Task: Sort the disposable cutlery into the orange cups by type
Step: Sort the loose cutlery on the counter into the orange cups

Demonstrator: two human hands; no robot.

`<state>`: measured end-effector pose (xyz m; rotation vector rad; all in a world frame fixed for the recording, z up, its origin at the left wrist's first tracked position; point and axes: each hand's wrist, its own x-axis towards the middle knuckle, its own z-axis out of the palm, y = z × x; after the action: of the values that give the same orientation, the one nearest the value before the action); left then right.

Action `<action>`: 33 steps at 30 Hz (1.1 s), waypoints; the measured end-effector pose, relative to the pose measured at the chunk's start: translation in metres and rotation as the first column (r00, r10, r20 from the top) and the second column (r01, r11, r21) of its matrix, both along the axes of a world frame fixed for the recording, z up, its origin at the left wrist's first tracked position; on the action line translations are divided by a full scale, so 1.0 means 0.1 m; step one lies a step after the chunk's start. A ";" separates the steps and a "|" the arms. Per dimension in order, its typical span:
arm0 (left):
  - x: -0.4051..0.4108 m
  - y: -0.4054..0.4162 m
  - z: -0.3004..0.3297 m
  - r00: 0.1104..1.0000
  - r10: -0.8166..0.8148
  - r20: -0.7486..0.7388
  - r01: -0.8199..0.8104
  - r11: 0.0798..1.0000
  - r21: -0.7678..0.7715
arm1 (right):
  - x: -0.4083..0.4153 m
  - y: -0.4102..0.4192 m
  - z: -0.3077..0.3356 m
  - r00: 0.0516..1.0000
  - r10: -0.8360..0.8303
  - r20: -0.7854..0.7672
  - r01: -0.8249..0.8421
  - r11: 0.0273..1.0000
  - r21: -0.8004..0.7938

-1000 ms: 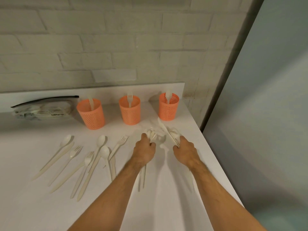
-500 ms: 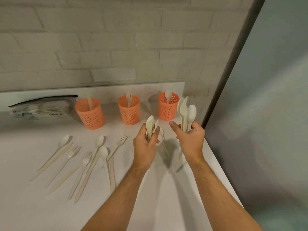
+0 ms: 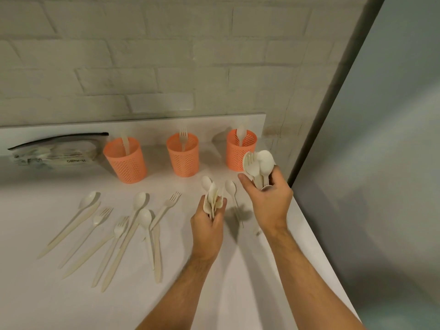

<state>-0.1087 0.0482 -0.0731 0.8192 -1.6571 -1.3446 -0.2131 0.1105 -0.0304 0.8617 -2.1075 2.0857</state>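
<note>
Head view. White counter (image 3: 238,270) fills the lower frame, its right edge running diagonally toward the upper right. Three orange cups stand in a row at centre frame: left cup (image 3: 125,163) with a knife, middle cup (image 3: 182,155) with a fork, right cup (image 3: 240,148) with a spoon. Loose cutlery (image 3: 123,229) lies fanned in the lower left, long axes running from lower left up toward the cups.

I hold a bundle in each hand. My right hand (image 3: 269,201) is curled round a bundle (image 3: 258,166) of spoons, with what looks like a fork among them; handles are hidden in the fist, heads upright. It sits just below and right of the right cup, bowls overlapping its wall in the picture. My left hand (image 3: 208,225) grips a smaller bundle (image 3: 213,196), heads up, below the gap between the middle and right cups. One spoon (image 3: 232,191) lies on the counter between my hands.

The deciding relation, in my judgement: the spoon cup lies up-left of the right hand, which is nearer.
</note>
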 end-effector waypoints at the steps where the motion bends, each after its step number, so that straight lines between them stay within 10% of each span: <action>1: 0.00 -0.01 -0.02 1.000 0.002 0.004 -0.002 1.000 0.011 | -0.02 0.00 -0.01 1.000 0.001 -0.031 0.000 0.999 0.034; 20: 0.02 -0.19 0.02 0.981 0.122 0.154 -0.130 0.990 0.045 | -0.04 0.11 -0.47 0.981 -0.030 0.193 -0.025 0.960 0.277; 28: -0.29 -0.79 0.16 0.627 0.030 0.778 0.007 0.999 -0.044 | -0.25 -0.22 -0.33 0.969 -0.015 0.247 -0.198 0.557 0.807; 33: -0.36 -0.75 0.18 0.512 -0.006 0.859 0.098 0.994 -0.051 | -0.26 -0.30 -0.24 0.979 -0.018 0.205 -0.178 0.427 0.886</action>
<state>-0.1447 -0.0268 -0.0555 1.5617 -2.4965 -0.8782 -0.2393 0.0808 -0.0541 0.8064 -3.3916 0.8470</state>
